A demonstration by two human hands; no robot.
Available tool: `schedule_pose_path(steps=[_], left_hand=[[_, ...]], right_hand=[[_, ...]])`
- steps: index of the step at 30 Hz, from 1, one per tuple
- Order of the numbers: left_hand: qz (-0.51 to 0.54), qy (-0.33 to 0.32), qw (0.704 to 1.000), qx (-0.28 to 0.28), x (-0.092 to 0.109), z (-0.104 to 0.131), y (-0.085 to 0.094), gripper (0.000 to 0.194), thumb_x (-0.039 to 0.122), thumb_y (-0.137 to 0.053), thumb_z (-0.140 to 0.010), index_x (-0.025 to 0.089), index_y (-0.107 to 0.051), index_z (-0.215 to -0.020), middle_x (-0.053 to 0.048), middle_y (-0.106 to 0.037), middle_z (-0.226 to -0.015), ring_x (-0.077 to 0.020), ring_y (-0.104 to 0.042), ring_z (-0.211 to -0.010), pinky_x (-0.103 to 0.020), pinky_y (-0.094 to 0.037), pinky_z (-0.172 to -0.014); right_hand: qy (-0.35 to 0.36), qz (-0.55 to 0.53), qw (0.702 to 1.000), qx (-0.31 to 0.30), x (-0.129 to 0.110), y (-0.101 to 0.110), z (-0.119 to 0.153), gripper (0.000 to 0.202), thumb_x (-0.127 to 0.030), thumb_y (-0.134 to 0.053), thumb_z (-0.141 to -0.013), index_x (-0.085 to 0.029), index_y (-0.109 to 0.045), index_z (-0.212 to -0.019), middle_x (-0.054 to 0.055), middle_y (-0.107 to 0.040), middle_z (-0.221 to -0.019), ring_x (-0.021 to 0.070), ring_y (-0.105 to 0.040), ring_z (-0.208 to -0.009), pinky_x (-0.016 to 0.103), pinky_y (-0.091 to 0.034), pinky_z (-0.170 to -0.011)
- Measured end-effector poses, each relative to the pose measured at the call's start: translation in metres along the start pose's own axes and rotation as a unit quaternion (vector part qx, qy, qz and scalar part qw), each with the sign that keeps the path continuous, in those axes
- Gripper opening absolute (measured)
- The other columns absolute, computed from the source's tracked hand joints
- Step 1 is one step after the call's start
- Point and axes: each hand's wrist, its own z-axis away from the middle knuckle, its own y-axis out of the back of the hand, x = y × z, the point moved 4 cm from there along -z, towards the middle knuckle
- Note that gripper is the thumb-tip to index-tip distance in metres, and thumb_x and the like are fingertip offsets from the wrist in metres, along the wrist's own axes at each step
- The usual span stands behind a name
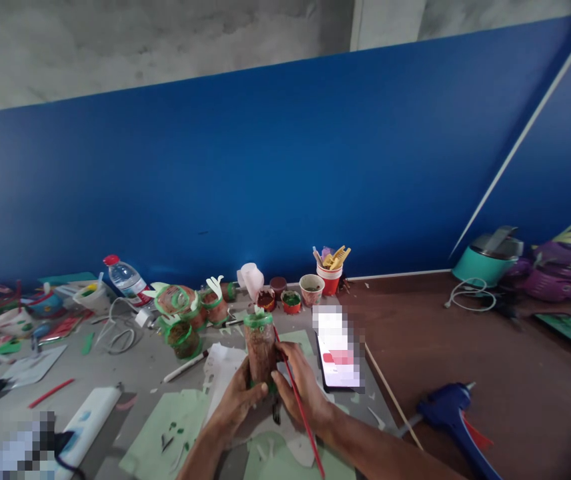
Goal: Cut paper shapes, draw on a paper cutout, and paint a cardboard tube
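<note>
A brown-painted jar with a green rim stands upright between my two hands. My left hand is wrapped round its lower left side, thumb across the front. On the right side, my right hand holds the jar with its fingers and thumb. A thin red brush also rests in my right hand, its handle slanting down to the right. Beneath the hands lie white paper and a pale green sheet.
Paint cups, a red cup of yellow tools and green-rimmed pots stand behind. A lit phone lies right of the hands, with a blue glue gun farther right. A power strip is at left.
</note>
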Motion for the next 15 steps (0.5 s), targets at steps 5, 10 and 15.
schedule_pose_path(steps=[5,10,15], left_hand=[[0.001,0.002,1.0,0.003,0.0025,0.0009,-0.0026,0.062,0.039,-0.08,-0.063,0.02,-0.06,-0.119,-0.011,-0.061,-0.121,-0.0339,-0.048,-0.118,-0.043,-0.033,-0.103],[-0.003,0.013,1.0,0.001,0.0056,0.0027,-0.0056,0.063,0.041,-0.081,-0.061,0.02,-0.059,-0.117,-0.011,-0.061,-0.12,-0.0328,-0.05,-0.116,-0.045,-0.033,-0.102],[-0.003,0.01,1.0,-0.005,0.0055,0.0029,-0.0056,0.064,0.04,-0.081,-0.062,0.021,-0.058,-0.119,-0.012,-0.06,-0.122,-0.034,-0.048,-0.119,-0.046,-0.032,-0.103]], right_hand=[[0.01,0.009,1.0,0.002,-0.001,0.0007,0.0015,0.039,-0.019,-0.048,-0.085,-0.021,-0.044,-0.124,0.01,-0.054,-0.112,0.0244,-0.054,-0.103,0.04,-0.046,-0.09],[0.02,0.012,1.0,0.01,-0.0038,0.0018,0.0019,0.036,-0.018,-0.046,-0.086,-0.022,-0.045,-0.122,0.009,-0.055,-0.109,0.0238,-0.054,-0.1,0.041,-0.048,-0.088],[0.026,0.012,0.999,0.016,-0.0053,0.0024,0.0022,0.034,-0.018,-0.045,-0.087,-0.02,-0.045,-0.12,0.01,-0.055,-0.108,0.0243,-0.055,-0.098,0.042,-0.049,-0.086]])
